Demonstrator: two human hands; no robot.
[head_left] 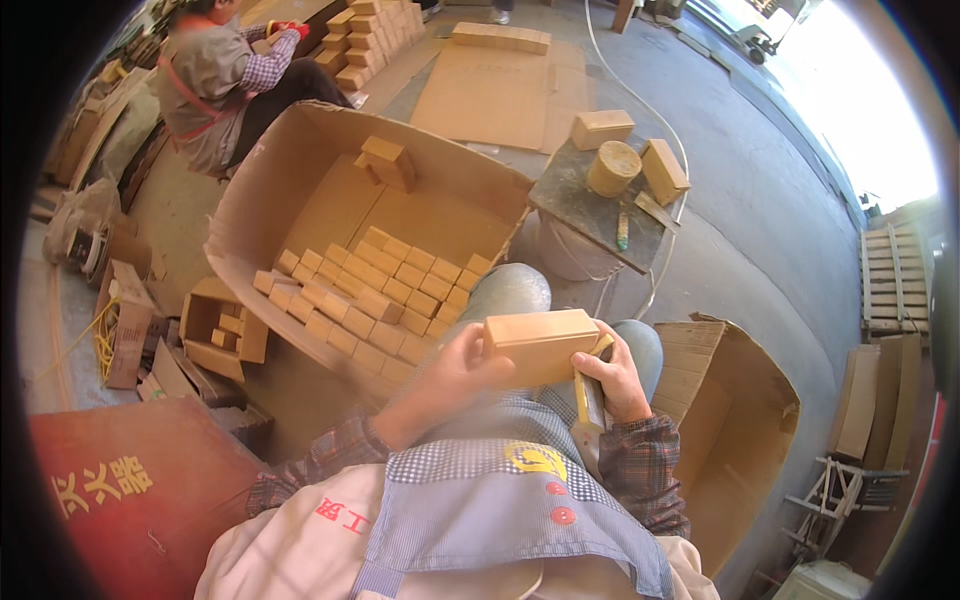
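A smooth, light-brown wooden block [540, 350] is held up over my lap. My left hand [450, 375] grips its left end, and that hand is slightly blurred. At the block's right end, my right hand [617, 375] is closed round a flat, yellowish strip-like tool [590, 402], whose exact kind I cannot make out. This tool stands upright against the block's right end. Beyond my knees, a large open cardboard box [232, 225] holds rows of similar wooden blocks [390, 290]. Two more blocks lie apart from the rows, near its far wall.
Right of the big box, a small dark-topped stand [570, 185] carries a round tin [613, 168], two blocks and a green-handled tool [622, 230]. Another cardboard box [745, 430] stands by my right knee. A red box [150, 480] is at left. Far left, a person [215, 90] sits near stacked blocks.
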